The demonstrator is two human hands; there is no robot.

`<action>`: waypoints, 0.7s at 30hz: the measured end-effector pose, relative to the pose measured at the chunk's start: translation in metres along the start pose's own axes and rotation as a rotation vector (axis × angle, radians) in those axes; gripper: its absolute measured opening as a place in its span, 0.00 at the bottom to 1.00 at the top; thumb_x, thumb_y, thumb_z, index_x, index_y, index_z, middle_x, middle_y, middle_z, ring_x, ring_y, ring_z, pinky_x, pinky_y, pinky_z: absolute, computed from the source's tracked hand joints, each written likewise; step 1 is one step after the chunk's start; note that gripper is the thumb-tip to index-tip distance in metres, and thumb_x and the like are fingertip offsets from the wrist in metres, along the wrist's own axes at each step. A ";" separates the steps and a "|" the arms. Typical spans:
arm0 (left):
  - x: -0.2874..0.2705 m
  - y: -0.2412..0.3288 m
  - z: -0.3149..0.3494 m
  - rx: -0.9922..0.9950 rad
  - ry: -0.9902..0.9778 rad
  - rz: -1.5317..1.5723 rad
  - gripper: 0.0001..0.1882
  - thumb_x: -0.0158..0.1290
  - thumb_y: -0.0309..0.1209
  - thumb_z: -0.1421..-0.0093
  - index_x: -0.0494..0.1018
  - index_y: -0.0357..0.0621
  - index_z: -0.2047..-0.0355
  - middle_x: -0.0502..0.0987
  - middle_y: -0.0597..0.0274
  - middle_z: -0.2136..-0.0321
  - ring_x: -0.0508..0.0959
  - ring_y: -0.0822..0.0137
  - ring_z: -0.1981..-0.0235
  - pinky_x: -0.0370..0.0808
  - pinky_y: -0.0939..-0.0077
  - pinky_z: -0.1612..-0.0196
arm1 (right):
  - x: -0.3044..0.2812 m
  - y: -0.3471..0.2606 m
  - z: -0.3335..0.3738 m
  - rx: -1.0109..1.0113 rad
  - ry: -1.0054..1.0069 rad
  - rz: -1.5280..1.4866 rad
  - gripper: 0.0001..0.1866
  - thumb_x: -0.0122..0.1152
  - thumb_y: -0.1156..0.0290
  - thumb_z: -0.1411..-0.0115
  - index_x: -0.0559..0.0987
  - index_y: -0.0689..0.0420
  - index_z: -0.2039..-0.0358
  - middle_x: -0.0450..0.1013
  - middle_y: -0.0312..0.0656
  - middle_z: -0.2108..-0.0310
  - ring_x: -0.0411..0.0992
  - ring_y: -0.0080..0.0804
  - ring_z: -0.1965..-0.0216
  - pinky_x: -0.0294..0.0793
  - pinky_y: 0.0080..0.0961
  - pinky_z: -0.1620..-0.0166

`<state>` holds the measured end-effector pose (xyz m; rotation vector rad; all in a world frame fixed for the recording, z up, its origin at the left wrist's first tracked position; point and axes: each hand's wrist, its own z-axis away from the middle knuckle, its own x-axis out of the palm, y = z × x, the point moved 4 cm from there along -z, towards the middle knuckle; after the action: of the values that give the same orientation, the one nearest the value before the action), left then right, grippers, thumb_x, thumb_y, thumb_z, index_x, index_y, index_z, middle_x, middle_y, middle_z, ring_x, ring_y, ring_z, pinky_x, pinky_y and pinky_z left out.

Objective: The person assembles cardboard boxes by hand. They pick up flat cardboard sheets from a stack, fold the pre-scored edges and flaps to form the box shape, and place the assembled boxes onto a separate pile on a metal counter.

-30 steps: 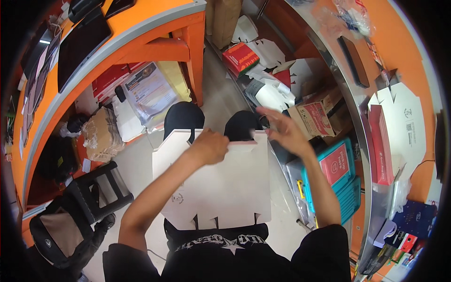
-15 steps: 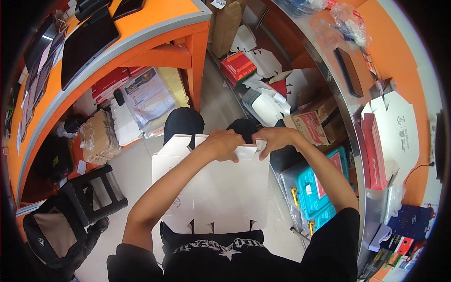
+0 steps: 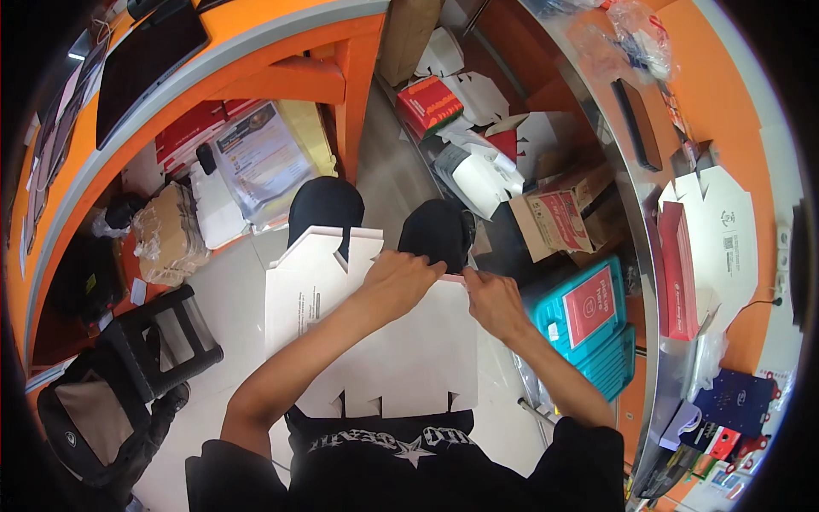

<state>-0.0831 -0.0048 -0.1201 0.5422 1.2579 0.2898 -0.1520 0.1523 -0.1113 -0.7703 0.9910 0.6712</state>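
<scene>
Leftmost, a black backpack [image 3: 81, 427] slumps on the floor beside a small black stool [image 3: 162, 341], and a wrapped brown parcel [image 3: 166, 235] sits under the curved orange desk [image 3: 256, 51]. Next comes the work itself: a flat white die-cut carton blank [image 3: 375, 350] lies across the person's lap, its notched far edge over the knees and its slotted near edge by the black shirt. The left hand [image 3: 397, 286] is curled down over the far edge near the middle, fingers wrapped on the card, so it is grasping the blank. Just beside it, almost touching, the right hand [image 3: 495, 303] pinches the same edge where a thin pink strip shows; whether that strip is a flap's coloured face or a tape liner I cannot tell. The step in hand looks to be the first fold or crease along this far edge, with little of the box formed as yet, since the sheet is otherwise flat. What the next move would seem to call for is both hands pressing evenly along the score line while the lap keeps the sheet level, so the crease does not run crooked. Farther right lie a teal crate [image 3: 589, 311] with a red card, an open brown box [image 3: 554, 218], and more flat white blanks [image 3: 725, 230] on the orange counter [image 3: 725, 102].
</scene>
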 end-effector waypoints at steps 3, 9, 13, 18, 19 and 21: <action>0.004 0.006 0.007 0.028 0.088 -0.116 0.17 0.55 0.24 0.46 0.74 0.44 0.55 0.80 0.57 0.66 0.82 0.56 0.66 0.77 0.59 0.68 | 0.015 -0.006 0.012 -0.012 0.195 -0.024 0.12 0.55 0.81 0.50 0.73 0.64 0.63 0.77 0.55 0.66 0.77 0.50 0.62 0.78 0.43 0.62; 0.013 0.009 0.013 0.102 0.160 -0.223 0.16 0.55 0.24 0.48 0.74 0.42 0.56 0.79 0.60 0.67 0.81 0.61 0.64 0.75 0.67 0.64 | 0.037 -0.011 0.022 -0.069 0.459 0.087 0.17 0.59 0.78 0.49 0.75 0.69 0.58 0.77 0.56 0.56 0.77 0.50 0.56 0.79 0.38 0.53; 0.025 0.008 0.021 0.101 0.293 -0.258 0.18 0.54 0.26 0.47 0.73 0.40 0.54 0.79 0.60 0.66 0.81 0.62 0.65 0.75 0.69 0.61 | 0.047 -0.015 0.027 -0.066 0.519 0.101 0.21 0.59 0.78 0.48 0.74 0.70 0.52 0.74 0.59 0.51 0.74 0.52 0.49 0.76 0.39 0.47; 0.028 0.006 0.023 0.089 0.308 -0.239 0.20 0.54 0.27 0.47 0.73 0.39 0.53 0.79 0.60 0.65 0.81 0.62 0.65 0.74 0.69 0.62 | 0.046 -0.028 0.031 -0.046 0.418 -0.016 0.30 0.60 0.74 0.43 0.67 0.72 0.41 0.64 0.62 0.40 0.62 0.54 0.36 0.63 0.42 0.35; 0.029 0.005 0.021 0.094 0.317 -0.244 0.19 0.54 0.27 0.47 0.74 0.39 0.53 0.79 0.59 0.65 0.81 0.61 0.65 0.74 0.69 0.62 | 0.043 -0.034 0.033 -0.013 0.403 -0.082 0.33 0.61 0.69 0.42 0.63 0.72 0.39 0.60 0.62 0.37 0.56 0.54 0.33 0.57 0.44 0.33; 0.031 0.005 0.021 0.095 0.307 -0.240 0.19 0.53 0.27 0.47 0.74 0.39 0.53 0.79 0.59 0.65 0.81 0.61 0.65 0.74 0.69 0.62 | 0.049 -0.039 0.037 0.056 0.348 -0.169 0.43 0.63 0.58 0.42 0.57 0.74 0.36 0.51 0.60 0.32 0.47 0.54 0.29 0.44 0.46 0.29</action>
<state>-0.0538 0.0104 -0.1385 0.4316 1.6258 0.1137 -0.0846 0.1674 -0.1334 -0.9293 1.2388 0.3673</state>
